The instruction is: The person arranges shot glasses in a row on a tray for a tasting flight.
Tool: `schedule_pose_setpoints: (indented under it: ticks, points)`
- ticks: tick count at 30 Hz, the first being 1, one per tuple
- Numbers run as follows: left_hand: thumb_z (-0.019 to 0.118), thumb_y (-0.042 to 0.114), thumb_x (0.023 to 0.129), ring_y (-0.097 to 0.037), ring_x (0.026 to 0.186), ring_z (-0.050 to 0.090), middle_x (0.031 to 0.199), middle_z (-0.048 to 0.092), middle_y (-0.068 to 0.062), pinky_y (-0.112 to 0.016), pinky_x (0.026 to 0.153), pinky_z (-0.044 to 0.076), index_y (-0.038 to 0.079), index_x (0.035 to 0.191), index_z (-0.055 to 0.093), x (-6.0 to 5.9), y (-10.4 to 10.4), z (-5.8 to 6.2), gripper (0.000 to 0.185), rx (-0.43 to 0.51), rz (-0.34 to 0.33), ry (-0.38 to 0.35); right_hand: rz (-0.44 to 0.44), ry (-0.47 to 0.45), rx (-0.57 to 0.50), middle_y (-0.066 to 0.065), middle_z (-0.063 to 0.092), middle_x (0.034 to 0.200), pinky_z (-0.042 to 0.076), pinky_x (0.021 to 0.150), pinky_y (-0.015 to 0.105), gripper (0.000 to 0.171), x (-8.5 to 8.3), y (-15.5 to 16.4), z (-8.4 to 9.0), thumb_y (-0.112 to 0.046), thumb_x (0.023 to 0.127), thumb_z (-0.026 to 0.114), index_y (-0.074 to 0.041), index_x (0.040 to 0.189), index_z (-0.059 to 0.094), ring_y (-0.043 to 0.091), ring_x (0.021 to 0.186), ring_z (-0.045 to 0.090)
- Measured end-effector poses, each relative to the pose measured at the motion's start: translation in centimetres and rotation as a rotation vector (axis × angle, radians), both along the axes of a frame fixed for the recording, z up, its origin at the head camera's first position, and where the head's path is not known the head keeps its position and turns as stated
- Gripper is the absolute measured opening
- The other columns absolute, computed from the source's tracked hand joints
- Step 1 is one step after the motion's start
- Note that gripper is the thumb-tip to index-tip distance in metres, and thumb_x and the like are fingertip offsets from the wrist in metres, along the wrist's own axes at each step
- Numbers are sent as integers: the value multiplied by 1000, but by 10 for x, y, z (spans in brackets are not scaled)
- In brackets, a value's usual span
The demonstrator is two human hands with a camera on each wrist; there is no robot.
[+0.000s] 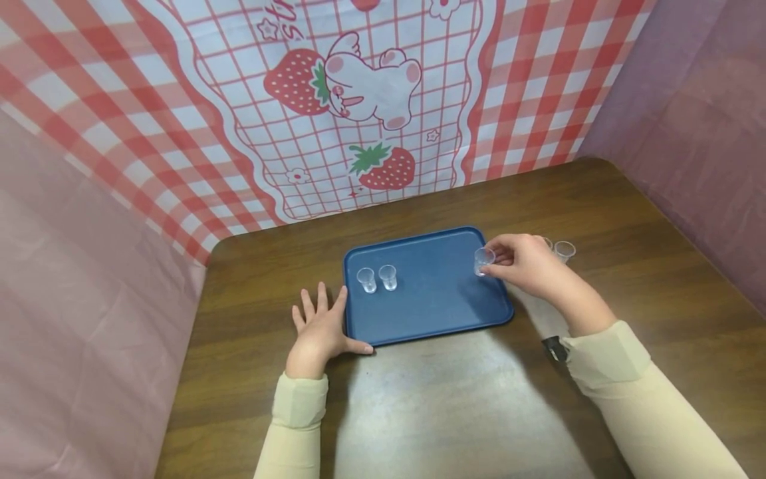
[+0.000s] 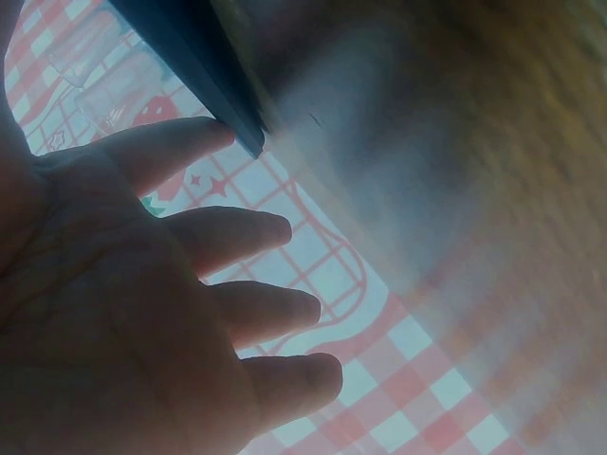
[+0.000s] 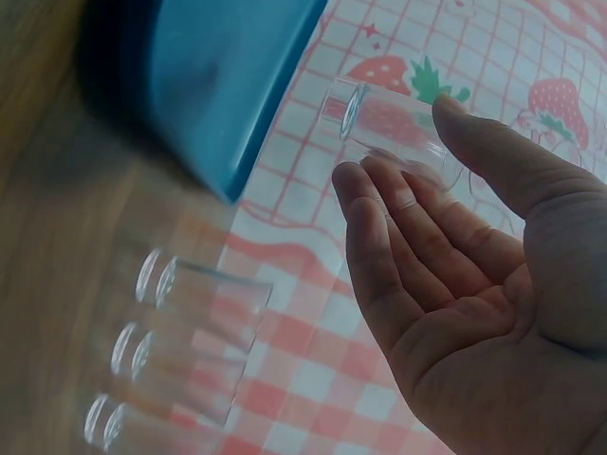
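Right hand: I see my right hand [image 1: 526, 266] over the tray's right edge, thumb and fingertips pinching a small clear cup [image 1: 483, 261]; the wrist view shows the fingers [image 3: 379, 227] only partly bent, palm open behind the cup [image 3: 389, 128].
Held cup: it sits at the tips of my fingers, just left of the hand, upright and above the right rim of the tray; whether it touches the tray I cannot tell.
Spare cups: just behind the right hand, on the table, I make out one clear cup [image 1: 564, 251] and part of another hidden by my knuckles; the right wrist view shows three in a row [image 3: 194, 294].
Left hand: my left hand [image 1: 320, 329] lies flat on the table, fingers straight and spread, holding nothing; the thumb rests along the tray's near left corner, and the forefinger [image 2: 180, 142] touches the tray's edge [image 2: 204, 57].
Tray: the blue tray [image 1: 431, 313] lies between my two hands on the wooden table [image 1: 455, 399].
Cups on tray: two clear cups [image 1: 377, 278] stand side by side near its left end, well apart from the held one.
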State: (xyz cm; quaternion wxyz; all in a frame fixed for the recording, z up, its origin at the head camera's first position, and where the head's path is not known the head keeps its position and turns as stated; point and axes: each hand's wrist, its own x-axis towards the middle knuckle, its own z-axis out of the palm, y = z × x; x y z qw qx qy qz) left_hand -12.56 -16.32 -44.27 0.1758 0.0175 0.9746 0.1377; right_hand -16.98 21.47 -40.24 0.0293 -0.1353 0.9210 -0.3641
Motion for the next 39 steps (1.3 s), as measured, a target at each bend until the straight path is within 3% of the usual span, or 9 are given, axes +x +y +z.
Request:
schedule_pose_setpoints:
  ticks: [17, 39]
  points:
    - [93, 62, 59, -51, 147, -14, 167, -3, -24, -69, 113, -4, 18, 165, 20, -1, 0, 1, 135, -7, -2, -8, 94, 19, 6, 12, 71, 99, 55, 82, 46, 33, -15, -43, 0, -13, 85, 84, 3, 110, 71, 28, 93, 68]
    - [93, 61, 60, -50, 148, -14, 167, -4, -23, -69, 113, -4, 19, 165, 20, -2, 0, 0, 135, -14, 9, -15, 140, 13, 7, 6, 71, 93, 55, 79, 40, 30, -27, -84, -12, -14, 83, 86, 1, 104, 72, 22, 89, 67]
